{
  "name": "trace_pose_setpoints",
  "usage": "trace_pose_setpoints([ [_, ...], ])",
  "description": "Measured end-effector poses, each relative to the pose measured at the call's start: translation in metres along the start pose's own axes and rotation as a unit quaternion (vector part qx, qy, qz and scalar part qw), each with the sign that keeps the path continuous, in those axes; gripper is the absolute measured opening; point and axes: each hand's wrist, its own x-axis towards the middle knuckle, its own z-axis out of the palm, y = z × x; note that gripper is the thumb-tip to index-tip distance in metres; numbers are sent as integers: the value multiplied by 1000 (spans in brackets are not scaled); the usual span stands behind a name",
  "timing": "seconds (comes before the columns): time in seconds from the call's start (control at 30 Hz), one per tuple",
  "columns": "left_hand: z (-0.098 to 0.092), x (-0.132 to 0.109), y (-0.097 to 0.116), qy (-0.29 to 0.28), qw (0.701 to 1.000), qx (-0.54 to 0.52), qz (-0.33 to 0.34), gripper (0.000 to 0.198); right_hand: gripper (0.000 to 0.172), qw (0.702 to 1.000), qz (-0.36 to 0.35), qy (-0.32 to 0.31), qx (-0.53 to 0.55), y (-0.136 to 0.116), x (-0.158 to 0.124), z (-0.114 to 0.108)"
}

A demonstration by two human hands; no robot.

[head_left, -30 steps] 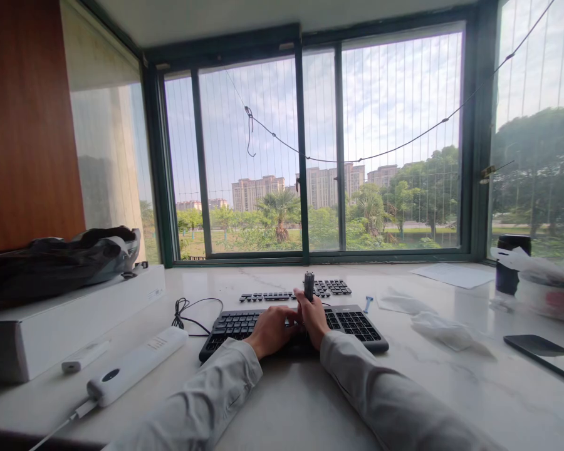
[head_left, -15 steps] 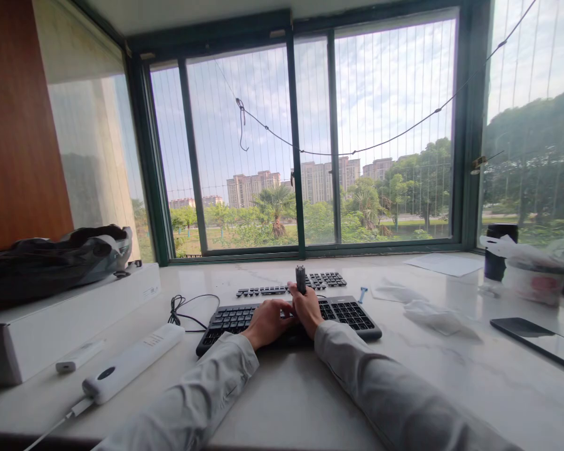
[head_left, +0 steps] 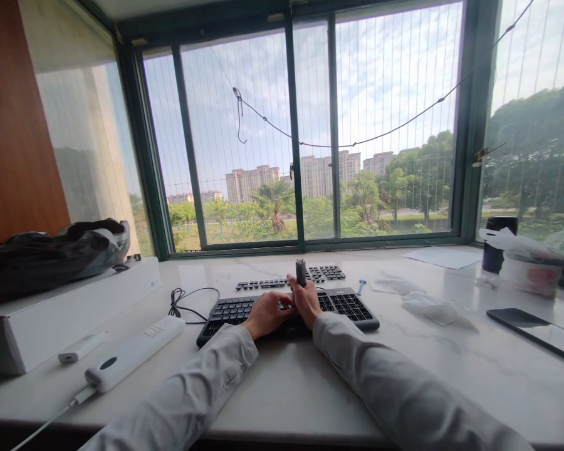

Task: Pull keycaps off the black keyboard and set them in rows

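A black keyboard lies on the marble top; its right side shows bare key sockets, while keycaps sit on its left side. My right hand is closed around a dark stick-like tool, held upright over the keyboard's middle. The tool's lower end is hidden, and its kind is not clear. My left hand rests against the right one, fingers curled in a pinch low on the keyboard; what they hold, if anything, is hidden. Behind the keyboard, loose black keycaps are laid out in rows.
A small blue tool lies right of the keyboard. A black cable, a white charging device and a white box are to the left. At right are crumpled plastic, a phone-like slab and a bagged tub.
The view has shifted slightly, so the scene sits a little higher. Both hands keep nearly the same hold, and the dark tool stays upright in my right hand.
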Motion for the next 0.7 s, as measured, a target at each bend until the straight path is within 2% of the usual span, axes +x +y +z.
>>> trace_pose_setpoints([
  [0.37, -1, -1, 0, -5, 1000, 3, 3, 28, 42, 1000, 2, 0, 0, -2, -2, 1],
  [0.57, -1, 0, 0, -10, 1000, 15, -9, 27, 43, 999, -32, -38, 0, -7, -8, 3],
  [0.7, -2, -1, 1, -14, 1000, 6, 1, 29, 43, 1000, -13, -14, 22, -5, -4, 3],
])
